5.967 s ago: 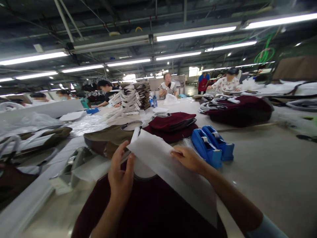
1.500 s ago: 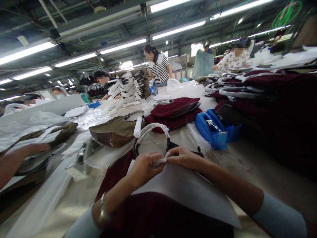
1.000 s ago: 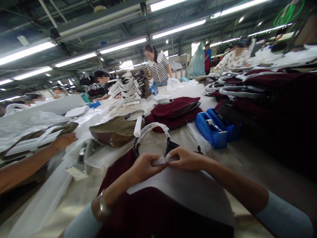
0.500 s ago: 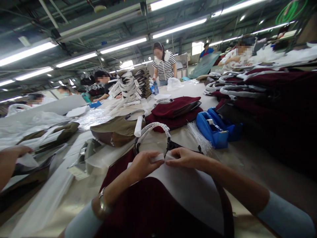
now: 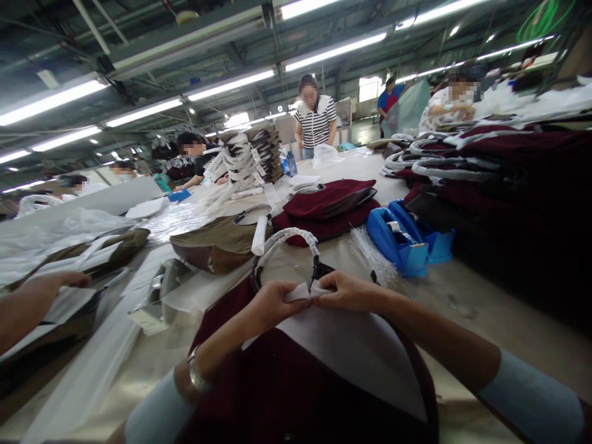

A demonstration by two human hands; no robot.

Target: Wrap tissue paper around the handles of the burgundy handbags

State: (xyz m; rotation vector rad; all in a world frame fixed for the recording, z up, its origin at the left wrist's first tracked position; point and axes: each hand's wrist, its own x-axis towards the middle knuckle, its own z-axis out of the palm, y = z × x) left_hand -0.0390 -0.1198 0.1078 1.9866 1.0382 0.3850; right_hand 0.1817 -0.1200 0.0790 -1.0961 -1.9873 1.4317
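Note:
A dark red handbag (image 5: 259, 382) lies right in front of me, its arched handle (image 5: 291, 234) wrapped in white material and standing up at the far side. Over the bag is a sheet of white paper (image 5: 351, 351). My left hand (image 5: 272, 305) pinches a small piece of white wrapping (image 5: 298, 292) near the handle's base. Close beside it, almost touching, my right hand (image 5: 345, 291) is closed on the same white wrapping from the other side. The fingertips hide part of the wrapping and of the handle's lower end.
Blue tape dispensers (image 5: 402, 240) stand at right, before a stack of dark red bags (image 5: 499, 160). A grey tape dispenser (image 5: 160, 296), an olive bag (image 5: 217, 240) and folded red bags (image 5: 328, 200) lie around. At left a co-worker's hand (image 5: 41, 302) reaches over another bag. Other people work behind.
My hands have drawn slightly closer together at the white wrapping. The co-worker's hand at left has moved right with the white sheet. The people at the back have shifted.

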